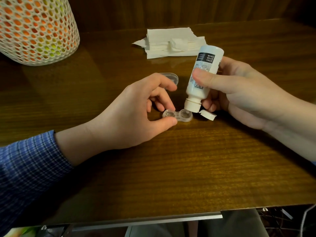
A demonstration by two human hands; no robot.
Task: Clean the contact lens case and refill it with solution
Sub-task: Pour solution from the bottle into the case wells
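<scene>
A clear two-well contact lens case [177, 115] lies on the wooden table [171, 159]. My left hand [136, 110] pinches its left well between thumb and fingers. My right hand [239, 89] grips a white solution bottle [203, 74], held upside down and tilted. The bottle's nozzle sits right over the case's right well. Its flip cap [207, 115] hangs open beside the nozzle. A clear lid [171, 77] lies behind my left hand, partly hidden by the fingers.
A stack of white paper tissues [172, 42] lies at the back of the table. A white mesh container [34, 29] with orange and green contents stands at the back left. The table's front edge runs along the bottom.
</scene>
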